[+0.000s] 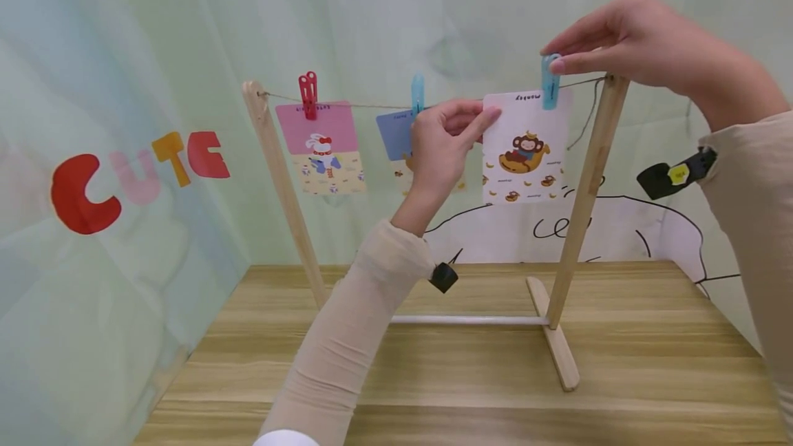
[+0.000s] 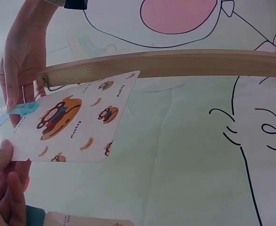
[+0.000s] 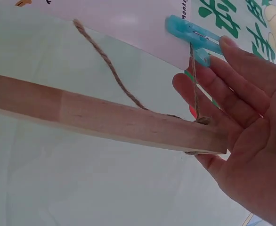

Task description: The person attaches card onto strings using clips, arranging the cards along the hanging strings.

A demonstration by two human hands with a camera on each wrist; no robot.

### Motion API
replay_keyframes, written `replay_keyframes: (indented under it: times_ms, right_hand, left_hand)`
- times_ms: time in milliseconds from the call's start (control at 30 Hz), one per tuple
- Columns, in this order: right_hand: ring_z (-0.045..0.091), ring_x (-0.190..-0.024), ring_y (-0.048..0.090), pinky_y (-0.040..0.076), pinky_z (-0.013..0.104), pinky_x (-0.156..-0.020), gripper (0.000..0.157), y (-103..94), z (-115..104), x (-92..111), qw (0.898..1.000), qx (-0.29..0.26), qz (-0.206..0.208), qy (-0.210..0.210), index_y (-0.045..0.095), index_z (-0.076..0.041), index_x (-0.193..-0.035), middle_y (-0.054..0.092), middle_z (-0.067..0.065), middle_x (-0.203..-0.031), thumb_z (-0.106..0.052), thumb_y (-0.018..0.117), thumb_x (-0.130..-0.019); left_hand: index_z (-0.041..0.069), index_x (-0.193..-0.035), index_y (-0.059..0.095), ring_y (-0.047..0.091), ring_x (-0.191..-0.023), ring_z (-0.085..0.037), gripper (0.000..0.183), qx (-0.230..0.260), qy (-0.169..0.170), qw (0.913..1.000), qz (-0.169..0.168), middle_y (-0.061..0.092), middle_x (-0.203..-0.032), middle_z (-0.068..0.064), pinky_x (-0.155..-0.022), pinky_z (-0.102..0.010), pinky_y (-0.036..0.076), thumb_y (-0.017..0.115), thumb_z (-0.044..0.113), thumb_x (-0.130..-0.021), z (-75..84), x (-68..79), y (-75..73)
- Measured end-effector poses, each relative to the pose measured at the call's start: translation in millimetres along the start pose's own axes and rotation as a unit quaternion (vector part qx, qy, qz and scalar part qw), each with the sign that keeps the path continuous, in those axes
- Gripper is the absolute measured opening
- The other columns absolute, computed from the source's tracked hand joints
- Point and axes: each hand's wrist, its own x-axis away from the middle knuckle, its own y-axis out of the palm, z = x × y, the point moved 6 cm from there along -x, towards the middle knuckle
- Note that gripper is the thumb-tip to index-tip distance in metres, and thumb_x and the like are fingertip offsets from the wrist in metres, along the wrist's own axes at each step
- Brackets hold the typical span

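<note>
In the head view, a white card with a monkey picture [image 1: 525, 150] hangs at the string's right part. My left hand [image 1: 441, 143] pinches its upper left corner between thumb and fingers. A light blue clothespin [image 1: 549, 82] sits over the card's upper right edge and the string [image 1: 579, 82]. My right hand [image 1: 650, 54] pinches the top of that clothespin. The right wrist view shows the blue clothespin [image 3: 187, 30] on the card's edge, with the thumb against one handle. Part of the left hand [image 2: 6, 179] appears at the card's corner in the left wrist view.
A red clothespin [image 1: 309, 96] holds a pink and yellow card [image 1: 322, 150] on the left. Another blue clothespin [image 1: 418, 93] holds a blue card [image 1: 392, 136], partly behind my left hand. The string spans two wooden posts [image 1: 585, 205] standing on a wooden table [image 1: 471, 377].
</note>
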Motion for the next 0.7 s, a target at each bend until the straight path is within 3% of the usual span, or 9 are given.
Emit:
replay_keyframes:
  times_ms: [167, 333, 467, 567, 700]
  right_hand:
    - [0.026, -0.095, 0.049, 0.044, 0.016, -0.068, 0.042, 3.8, 0, -2, 1.0, 0.012, -0.002, 0.005, 0.069, -0.016, -0.129, 0.067, 0.004, -0.118, -0.038, 0.071, -0.093]
    - [0.027, -0.093, 0.049, 0.043, 0.019, -0.067, 0.043, 7.2, -1, 1, 1.0, 0.028, 0.006, -0.008, 0.069, -0.015, -0.129, 0.064, 0.013, -0.126, -0.037, 0.072, -0.092]
    - [0.021, -0.093, 0.049, 0.04, 0.019, -0.071, 0.045, 5.7, -1, 6, 0.999, 0.004, 0.04, -0.023, 0.067, -0.014, -0.131, 0.069, -0.006, -0.114, -0.033, 0.075, -0.091]
    - [0.013, -0.096, 0.049, 0.036, 0.019, -0.075, 0.045, 2.8, -2, 12, 0.995, -0.031, 0.078, -0.047, 0.067, -0.013, -0.131, 0.067, -0.02, -0.103, -0.027, 0.076, -0.09]
    - [0.006, -0.103, 0.052, 0.034, 0.019, -0.08, 0.039, -3.4, -6, 23, 0.986, -0.037, 0.134, -0.09, 0.069, -0.011, -0.128, 0.067, -0.021, -0.1, -0.02, 0.075, -0.09]
  left_hand:
    - [0.005, -0.104, 0.076, 0.068, -0.072, -0.012, 0.026, -0.017, -0.007, 0.9998, 0.0, 0.075, -0.086, -0.002, -0.065, -0.027, 0.056, 0.078, 0.025, -0.087, 0.0, 1.8, -0.8]
    - [0.009, -0.107, 0.076, 0.068, -0.071, -0.008, 0.028, -0.064, -0.003, 0.9979, -0.005, 0.075, -0.085, 0.001, -0.066, -0.025, 0.054, 0.077, 0.03, -0.088, 2.9, 4.9, -0.4]
    - [0.01, -0.108, 0.076, 0.068, -0.066, -0.005, 0.03, -0.093, 0.01, 0.9957, -0.004, 0.075, -0.084, 0.003, -0.057, -0.023, 0.048, 0.077, 0.032, -0.088, 5.6, 6.3, -0.7]
    - [0.012, -0.109, 0.076, 0.068, -0.063, -0.004, 0.031, -0.107, 0.011, 0.9942, -0.002, 0.075, -0.082, 0.005, -0.046, -0.022, 0.037, 0.078, 0.034, -0.087, 6.4, 7.7, -1.3]
    - [0.014, -0.11, 0.076, 0.067, -0.062, -0.003, 0.032, -0.133, 0.012, 0.991, -0.002, 0.074, -0.08, 0.007, -0.041, -0.023, 0.023, 0.078, 0.036, -0.088, 7.9, 9.8, -2.1]
